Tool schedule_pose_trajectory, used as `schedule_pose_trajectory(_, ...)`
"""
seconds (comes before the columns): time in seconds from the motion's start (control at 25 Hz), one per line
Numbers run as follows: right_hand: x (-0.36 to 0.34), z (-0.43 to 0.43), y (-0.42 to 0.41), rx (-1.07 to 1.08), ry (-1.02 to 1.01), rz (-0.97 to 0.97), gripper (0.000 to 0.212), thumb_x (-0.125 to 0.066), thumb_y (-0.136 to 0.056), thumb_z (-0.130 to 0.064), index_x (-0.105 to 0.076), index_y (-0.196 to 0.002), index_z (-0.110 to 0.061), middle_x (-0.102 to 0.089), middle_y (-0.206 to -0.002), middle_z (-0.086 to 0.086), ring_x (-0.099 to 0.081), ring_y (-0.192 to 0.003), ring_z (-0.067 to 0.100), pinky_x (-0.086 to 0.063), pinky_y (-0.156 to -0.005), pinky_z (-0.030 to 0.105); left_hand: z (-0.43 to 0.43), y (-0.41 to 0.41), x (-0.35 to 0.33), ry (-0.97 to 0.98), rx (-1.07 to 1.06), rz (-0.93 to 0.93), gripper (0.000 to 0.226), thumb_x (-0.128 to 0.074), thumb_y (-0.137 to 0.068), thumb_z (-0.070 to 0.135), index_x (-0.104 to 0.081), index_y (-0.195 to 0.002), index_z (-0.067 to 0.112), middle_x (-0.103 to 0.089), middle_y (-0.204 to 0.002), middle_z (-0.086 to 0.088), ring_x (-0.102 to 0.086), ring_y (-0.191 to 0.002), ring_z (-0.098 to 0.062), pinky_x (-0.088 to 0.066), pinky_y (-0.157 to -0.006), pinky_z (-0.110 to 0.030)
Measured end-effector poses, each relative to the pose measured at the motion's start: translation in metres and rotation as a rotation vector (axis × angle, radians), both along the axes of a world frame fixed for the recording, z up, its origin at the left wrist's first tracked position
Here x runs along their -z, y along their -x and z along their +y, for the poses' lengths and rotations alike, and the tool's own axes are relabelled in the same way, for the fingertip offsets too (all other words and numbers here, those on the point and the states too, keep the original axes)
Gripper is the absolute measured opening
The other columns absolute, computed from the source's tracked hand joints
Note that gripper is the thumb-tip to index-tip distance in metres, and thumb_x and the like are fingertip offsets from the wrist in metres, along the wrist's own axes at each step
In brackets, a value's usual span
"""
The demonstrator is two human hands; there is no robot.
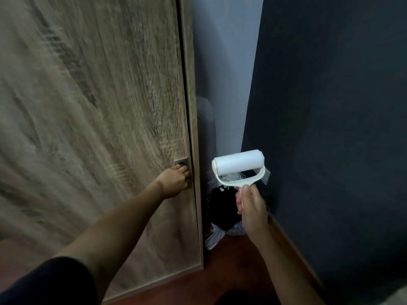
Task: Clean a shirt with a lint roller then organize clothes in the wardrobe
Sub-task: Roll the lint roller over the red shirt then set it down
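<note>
- Starting closest to the camera: a dark sleeve (44, 282) covers the left upper arm at the bottom left, and the bare forearm stretches out from it toward the door.
- Right hand (251, 208) is up on the right side, with its fingers (239, 203) wrapped round the white handle of the lint roller (239, 164) and the thumb lying along the top. The roll sits crossways above the hand with white paper showing, held in the air and touching nothing else.
- Floor (231, 265) below is reddish-brown wood, with a wooden skirting board (286, 241) running along the right.
- Left hand (174, 181) is on the wardrobe door (88, 128), fingers curled into the small metal handle (181, 162) set near the door's right edge. Can't see the fingertips themselves.
- Door is big, grey-brown wood grain and pretty blurry, filling the whole left half.
- Just past the door's edge, down in the corner, there's a heap of clothes (220, 208) on the floor, mostly black with some white. It's too dark to pick out single items.
- Right side is a dark navy wall (330, 106), and a pale grey wall (222, 62) fills the gap between it and the door.
</note>
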State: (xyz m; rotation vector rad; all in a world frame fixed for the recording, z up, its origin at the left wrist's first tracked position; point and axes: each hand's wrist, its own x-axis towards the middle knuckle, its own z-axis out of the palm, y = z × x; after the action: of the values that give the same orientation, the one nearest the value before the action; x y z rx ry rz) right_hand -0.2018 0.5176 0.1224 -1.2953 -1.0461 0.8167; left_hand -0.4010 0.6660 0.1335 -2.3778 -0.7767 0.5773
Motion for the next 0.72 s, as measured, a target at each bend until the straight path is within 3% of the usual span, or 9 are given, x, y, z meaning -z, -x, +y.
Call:
schedule_pose_trajectory(0.12,0.0,0.017,0.007,-0.015,0.013,-0.008,0.044,-0.034,-0.088,-0.044,-0.051,-0.083,-0.004,-0.043,-0.061,-0.004,-0.037,-0.051,0.005,-0.034,-0.048,0.02,0.012,0.003,0.003,-0.018,0.08,0.083,0.016,-0.061,-0.075,0.027,-0.076,-0.072,0.025,-0.069,-0.092,0.0,-0.061,-0.085,-0.021,-0.049,-0.08,-0.033)
schedule_pose_trajectory(0.24,-0.001,0.024,0.02,-0.054,0.001,-0.018,0.032,-0.033,-0.091,-0.041,-0.048,-0.073,-0.02,-0.041,-0.059,-0.007,-0.037,-0.051,0.006,-0.033,-0.049,0.023,0.013,0.013,0.007,-0.069,0.1,0.034,0.024,-0.054,-0.069,0.029,-0.072,-0.054,0.023,-0.068,-0.076,0.002,-0.058,-0.07,-0.019,-0.043,-0.066,-0.028)
schedule_pose_trajectory(0.36,-0.005,0.032,0.038,-0.087,-0.018,-0.032,0.03,-0.033,-0.092,-0.04,-0.045,-0.069,-0.026,-0.043,-0.057,-0.009,-0.037,-0.05,0.006,-0.034,-0.05,0.028,0.01,0.032,0.007,-0.11,0.142,-0.028,0.038,-0.037,-0.07,0.022,-0.07,-0.052,0.018,-0.065,-0.07,-0.001,-0.057,-0.066,-0.021,-0.036,-0.065,-0.03)
schedule_pose_trajectory(0.48,-0.009,0.037,0.061,-0.119,-0.026,-0.036,0.03,-0.035,-0.089,-0.048,-0.047,-0.068,-0.031,-0.045,-0.056,-0.009,-0.039,-0.051,0.005,-0.035,-0.052,0.028,0.007,0.068,0.01,-0.092,0.131,-0.042,0.039,-0.036,-0.073,0.02,-0.071,-0.056,0.017,-0.064,-0.07,-0.002,-0.056,-0.067,-0.022,-0.032,-0.065,-0.033)
schedule_pose_trajectory(0.72,-0.014,0.043,0.131,-0.197,-0.054,0.027,0.028,-0.036,-0.089,-0.044,-0.052,-0.077,-0.024,-0.043,-0.06,-0.007,-0.039,-0.051,0.002,-0.033,-0.049,0.021,-0.011,0.162,0.01,-0.054,0.033,0.034,0.033,-0.044,-0.076,0.028,-0.076,-0.072,0.021,-0.069,-0.084,0.001,-0.058,-0.075,-0.017,-0.045,-0.066,-0.03)
